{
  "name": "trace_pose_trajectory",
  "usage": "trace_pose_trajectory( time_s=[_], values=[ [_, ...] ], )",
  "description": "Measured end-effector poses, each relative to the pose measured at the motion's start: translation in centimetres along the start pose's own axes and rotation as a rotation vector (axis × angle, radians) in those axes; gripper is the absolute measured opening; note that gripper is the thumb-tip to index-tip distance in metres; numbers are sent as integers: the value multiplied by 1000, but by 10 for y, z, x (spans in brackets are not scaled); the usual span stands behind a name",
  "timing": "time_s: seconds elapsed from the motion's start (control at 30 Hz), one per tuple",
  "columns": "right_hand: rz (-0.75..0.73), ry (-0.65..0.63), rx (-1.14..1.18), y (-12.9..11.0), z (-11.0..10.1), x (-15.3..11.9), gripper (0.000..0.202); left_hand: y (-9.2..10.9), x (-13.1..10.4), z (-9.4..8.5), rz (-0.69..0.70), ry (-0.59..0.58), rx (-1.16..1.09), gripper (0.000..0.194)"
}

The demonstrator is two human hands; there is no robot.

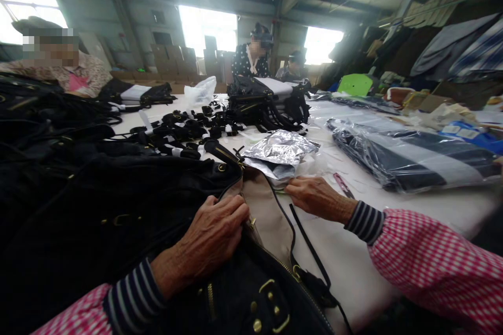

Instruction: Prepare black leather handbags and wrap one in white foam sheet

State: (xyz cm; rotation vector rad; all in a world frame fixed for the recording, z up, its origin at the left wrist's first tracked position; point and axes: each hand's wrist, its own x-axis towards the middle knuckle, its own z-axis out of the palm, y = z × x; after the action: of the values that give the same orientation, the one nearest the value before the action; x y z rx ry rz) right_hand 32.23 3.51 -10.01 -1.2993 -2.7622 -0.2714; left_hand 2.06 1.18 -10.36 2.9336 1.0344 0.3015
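Observation:
A black bag (231, 293) with gold zips and buckles lies unzipped in front of me, its beige lining (267, 204) showing. My left hand (208, 235) is closed on the edge of the bag's opening, fingers curled beside the inner zip. Past the bag's right edge, my right hand (314, 196) reaches to the near side of a silver foil packet (281, 149). Its fingertips are pressed together at the packet's lower edge; what they pinch is too small to make out. A pink-handled cutter (343, 185) lies just beyond that hand.
Black straps (181, 128) with white wrapping are heaped behind the bag. Plastic-wrapped black goods (408, 154) lie at the right on the white table (346, 256). More black bags (267, 102) are stacked farther back. Several people sit across the table.

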Motion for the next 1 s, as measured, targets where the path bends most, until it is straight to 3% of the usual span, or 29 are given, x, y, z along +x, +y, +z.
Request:
trace_pose_trajectory(
  time_s=[0.2, 0.33, 0.53, 0.7, 1.0],
  values=[
    [215, 187, 416, 3, -3, -13, 23, -6, 1, -8, -7, -74, -60, 9],
    [308, 289, 554, 3, -1, -12, 19, -6, 2, -10, -25, -98, -61, 7],
    [386, 328, 768, 4, 6, -9, 10, -6, -1, -5, -20, -70, -55, 5],
    [427, 322, 1027, 11, 13, -13, 15, -9, -3, -2, -9, -29, -53, 3],
    [512, 368, 1059, 16, -14, -17, 27, -7, -4, -2, -19, -51, -6, 6]
  ],
)
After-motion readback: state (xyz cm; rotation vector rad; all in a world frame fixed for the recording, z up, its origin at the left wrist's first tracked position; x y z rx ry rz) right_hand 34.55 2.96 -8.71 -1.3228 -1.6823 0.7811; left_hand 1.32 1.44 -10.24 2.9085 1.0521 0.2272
